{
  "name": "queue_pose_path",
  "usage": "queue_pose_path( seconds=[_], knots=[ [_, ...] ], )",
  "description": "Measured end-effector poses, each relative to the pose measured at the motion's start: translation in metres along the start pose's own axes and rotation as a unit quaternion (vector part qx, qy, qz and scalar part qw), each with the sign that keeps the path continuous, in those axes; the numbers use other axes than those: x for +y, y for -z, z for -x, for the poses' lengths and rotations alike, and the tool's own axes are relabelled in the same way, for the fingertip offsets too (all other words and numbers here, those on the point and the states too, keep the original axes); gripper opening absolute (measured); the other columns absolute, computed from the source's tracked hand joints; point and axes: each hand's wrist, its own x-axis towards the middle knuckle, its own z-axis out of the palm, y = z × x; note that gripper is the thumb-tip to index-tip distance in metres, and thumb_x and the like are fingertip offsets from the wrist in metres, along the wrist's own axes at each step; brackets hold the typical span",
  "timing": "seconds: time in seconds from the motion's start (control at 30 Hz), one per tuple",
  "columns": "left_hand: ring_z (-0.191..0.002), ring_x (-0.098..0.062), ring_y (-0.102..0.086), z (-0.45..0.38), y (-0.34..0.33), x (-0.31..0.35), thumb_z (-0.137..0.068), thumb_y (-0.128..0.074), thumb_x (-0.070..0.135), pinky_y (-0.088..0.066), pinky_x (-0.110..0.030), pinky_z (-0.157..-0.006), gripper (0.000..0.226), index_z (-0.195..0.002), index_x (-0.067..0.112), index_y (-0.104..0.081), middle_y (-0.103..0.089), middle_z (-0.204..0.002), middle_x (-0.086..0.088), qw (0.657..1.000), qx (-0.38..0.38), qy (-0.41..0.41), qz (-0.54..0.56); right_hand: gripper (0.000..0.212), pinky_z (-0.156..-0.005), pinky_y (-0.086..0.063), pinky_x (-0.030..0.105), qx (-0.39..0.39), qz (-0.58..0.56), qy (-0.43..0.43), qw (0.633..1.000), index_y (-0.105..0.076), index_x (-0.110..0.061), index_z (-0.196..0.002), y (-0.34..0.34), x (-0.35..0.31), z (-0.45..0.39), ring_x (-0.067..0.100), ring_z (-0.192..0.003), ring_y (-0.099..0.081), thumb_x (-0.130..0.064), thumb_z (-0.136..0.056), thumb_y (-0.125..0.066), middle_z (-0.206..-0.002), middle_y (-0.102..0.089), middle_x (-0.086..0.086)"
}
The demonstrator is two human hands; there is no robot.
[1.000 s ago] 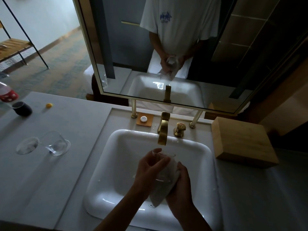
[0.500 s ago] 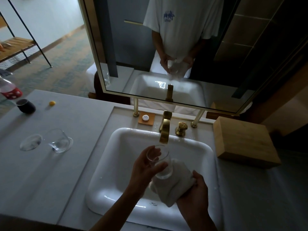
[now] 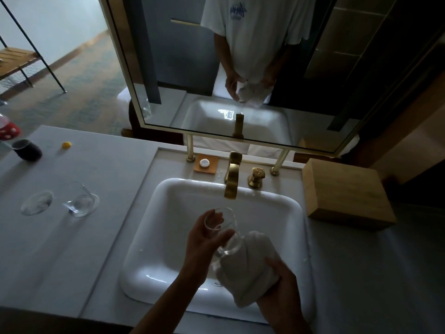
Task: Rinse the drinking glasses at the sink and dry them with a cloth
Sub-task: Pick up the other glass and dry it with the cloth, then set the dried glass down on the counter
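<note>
Change: since the earlier frames we have drawn the glass (image 3: 222, 233) out of the cloth (image 3: 250, 263); a second ago the cloth wrapped it, and now its base just rests against the cloth's upper edge.
Left hand (image 3: 204, 239): our fingers curl around the glass near its rim, thumb on the side nearer us and fingertips on the far side, holding it tilted with the mouth pointing up and away.
Right hand (image 3: 280, 285): our fingers wrap the bunched white cloth from below and the right; how far they close underneath, we cannot tell.
Glass: clear, held over the white sink (image 3: 168, 237), just below and in front of the brass tap (image 3: 232, 177).
Beyond our left fingers: a second glass (image 3: 80, 200) lies on its side on the grey counter (image 3: 72, 249), well apart from the hands, with a clear round lid (image 3: 36, 202) just beside it.
Farther left: a dark cup (image 3: 27, 149) and a small yellow object (image 3: 66, 145).
Beyond our right fingers: a wooden box (image 3: 346, 192) sits beside the sink.
Mirror (image 3: 240, 68): it reflects both hands with glass and cloth.
</note>
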Motion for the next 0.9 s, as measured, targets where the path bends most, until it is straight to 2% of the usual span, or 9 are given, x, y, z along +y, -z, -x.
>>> queue_pose_path(
  seconds=[0.13,0.23,0.37,0.47,0.57,0.67,0.73,0.8,0.9],
  knots=[
    [-0.103,-0.011,-0.072,0.004,-0.001,-0.015,-0.064,-0.083,0.012,-0.058,-0.021,-0.077,0.059,-0.119,0.020,-0.062,-0.070,-0.118,-0.009,0.998,0.010,0.042,0.043,0.051,-0.087,-0.054,0.041,0.026,0.020,0.021,0.999,-0.058,-0.002,-0.129,0.027,-0.033,0.001,0.037,-0.109,-0.063,-0.036,-0.091,-0.056,-0.122,-0.063,0.021],
    [-0.097,-0.012,-0.074,0.006,-0.007,-0.023,-0.063,-0.081,0.006,-0.058,-0.019,-0.072,0.059,-0.119,0.013,-0.063,-0.071,-0.115,-0.012,0.997,0.003,0.056,0.059,0.026,-0.062,-0.054,0.024,0.001,0.031,0.045,0.998,-0.061,-0.008,-0.109,0.059,-0.058,-0.001,0.021,-0.088,-0.063,-0.029,-0.093,-0.059,-0.111,-0.059,0.014],
    [-0.107,-0.021,-0.071,0.007,-0.020,-0.031,-0.061,-0.087,0.011,-0.059,-0.023,-0.079,0.071,-0.127,0.006,-0.062,-0.073,-0.115,-0.011,0.997,-0.012,0.052,0.054,0.090,-0.083,-0.051,0.033,0.082,-0.023,0.067,0.994,-0.053,-0.012,-0.139,0.122,-0.093,-0.006,0.015,-0.103,-0.064,-0.040,-0.060,-0.086,-0.127,-0.066,0.002],
    [-0.110,-0.027,-0.069,0.011,-0.032,-0.038,-0.059,-0.087,0.013,-0.060,-0.024,-0.082,0.073,-0.127,0.006,-0.061,-0.073,-0.114,-0.013,0.995,0.003,0.062,0.077,0.033,-0.085,-0.056,0.035,0.127,0.009,0.126,0.984,-0.067,-0.018,-0.123,0.142,-0.140,0.000,0.005,-0.088,-0.072,-0.035,-0.097,-0.055,-0.109,-0.075,-0.005],
    [-0.105,-0.022,-0.072,0.014,-0.042,-0.042,-0.040,-0.100,0.035,-0.059,-0.026,-0.080,0.095,-0.123,0.011,-0.062,-0.075,-0.111,-0.011,0.992,0.019,0.079,0.093,0.043,-0.081,-0.053,0.037,0.199,0.096,0.201,0.954,-0.058,-0.012,-0.133,0.166,-0.184,0.003,0.019,-0.096,-0.069,-0.023,-0.093,-0.046,-0.121,-0.067,0.011],
    [-0.103,-0.021,-0.072,0.019,-0.051,-0.044,-0.030,-0.102,0.042,-0.053,-0.032,-0.088,0.108,-0.125,0.009,-0.061,-0.075,-0.112,-0.011,0.990,0.037,0.091,0.102,0.045,-0.075,-0.053,0.024,0.286,0.342,0.229,0.865,-0.069,-0.016,-0.118,0.187,-0.206,-0.017,0.018,-0.080,-0.059,-0.040,-0.083,-0.053,-0.108,-0.060,0.039],
    [-0.105,-0.023,-0.072,0.021,-0.057,-0.046,-0.040,-0.101,0.033,-0.051,-0.034,-0.090,0.100,-0.127,0.007,-0.060,-0.074,-0.114,-0.012,0.990,0.041,0.094,0.096,0.045,-0.071,-0.047,0.020,0.278,0.546,0.179,0.770,-0.066,-0.048,-0.117,0.226,-0.209,-0.048,0.024,-0.076,-0.057,-0.053,-0.077,-0.045,-0.112,-0.059,0.039],
    [-0.107,-0.026,-0.070,0.023,-0.063,-0.046,-0.053,-0.095,0.018,-0.051,-0.034,-0.090,0.081,-0.125,0.008,-0.060,-0.073,-0.114,-0.013,0.990,0.043,0.093,0.097,0.066,-0.093,-0.045,0.041,0.222,0.710,0.150,0.651,-0.049,-0.037,-0.140,0.237,-0.201,-0.067,0.040,-0.114,-0.055,-0.050,-0.075,-0.046,-0.142,-0.048,0.028],
    [-0.106,-0.024,-0.070,0.025,-0.071,-0.047,-0.058,-0.088,0.017,-0.051,-0.033,-0.089,0.077,-0.128,0.005,-0.058,-0.073,-0.115,-0.014,0.989,0.049,0.099,0.097,0.083,-0.116,-0.021,0.055,0.101,0.816,0.058,0.566,-0.014,-0.030,-0.154,0.218,-0.169,-0.067,0.028,-0.151,-0.013,-0.060,-0.082,-0.041,-0.165,-0.004,0.006]
  ],
)
